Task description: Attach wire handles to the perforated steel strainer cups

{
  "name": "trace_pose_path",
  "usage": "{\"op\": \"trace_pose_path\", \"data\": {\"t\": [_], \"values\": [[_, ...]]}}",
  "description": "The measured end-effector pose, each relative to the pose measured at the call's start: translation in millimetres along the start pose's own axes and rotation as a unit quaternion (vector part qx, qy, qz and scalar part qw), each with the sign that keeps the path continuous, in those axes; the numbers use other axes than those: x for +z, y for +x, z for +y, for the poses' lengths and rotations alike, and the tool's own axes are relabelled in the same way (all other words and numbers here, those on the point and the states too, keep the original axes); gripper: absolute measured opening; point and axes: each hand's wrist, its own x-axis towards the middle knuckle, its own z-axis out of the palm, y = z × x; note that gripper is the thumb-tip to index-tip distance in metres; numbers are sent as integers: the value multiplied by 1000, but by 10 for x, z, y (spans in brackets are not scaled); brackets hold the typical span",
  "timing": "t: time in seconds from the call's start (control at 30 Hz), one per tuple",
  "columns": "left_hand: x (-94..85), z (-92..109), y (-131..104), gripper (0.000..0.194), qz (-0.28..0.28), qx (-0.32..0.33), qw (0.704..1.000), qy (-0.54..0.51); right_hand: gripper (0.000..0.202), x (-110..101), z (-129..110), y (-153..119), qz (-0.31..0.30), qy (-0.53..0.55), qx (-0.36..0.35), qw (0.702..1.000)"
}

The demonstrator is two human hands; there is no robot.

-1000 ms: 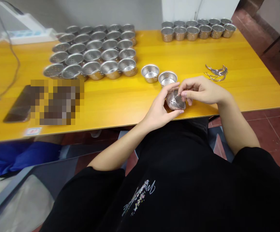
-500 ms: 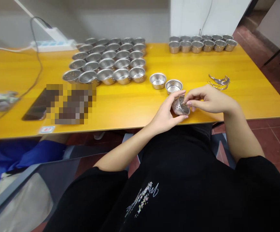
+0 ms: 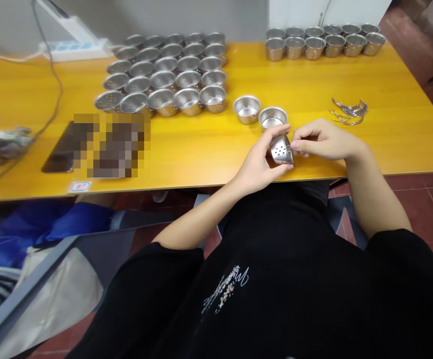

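My left hand grips a small perforated metal cup between thumb and fingers, just above the table's front edge. The cup lies tilted on its side, its mouth turned to the right. At that mouth, my right hand pinches a thin wire; most of the wire is hidden by the fingers and the cup. Behind my left fingers stands a second metal cup, with another cup to its left. Right of my right hand lies a small pile of curved metal wires.
Rows of perforated cups stand at the left middle of the yellow table. Two more rows of cups are at the back right. Further left are a phone, a power strip and a cable. Another person's arm blurs at the left edge.
The cup in my left hand has turned, so its holed side faces me more and its mouth faces right. My right hand has drawn slightly rightward from the cup. The whole view has shifted.
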Motion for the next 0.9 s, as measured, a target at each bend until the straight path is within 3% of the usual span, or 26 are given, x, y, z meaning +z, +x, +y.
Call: {"op": "trace_pose_path", "data": {"t": [0.17, 0.43, 0.9], "values": [[2, -10, -25, 112, 0, -13, 1000, -3, 67, 31, 78, 4, 8, 31, 14, 999], [30, 165, -58, 98, 16, -51, 998, -21, 68, 81, 281, -5, 4, 60, 4, 998], [4, 224, -27, 85, 47, -24, 997, -62, 80, 113, 207, 22, 16, 49, -38, 998]]}}
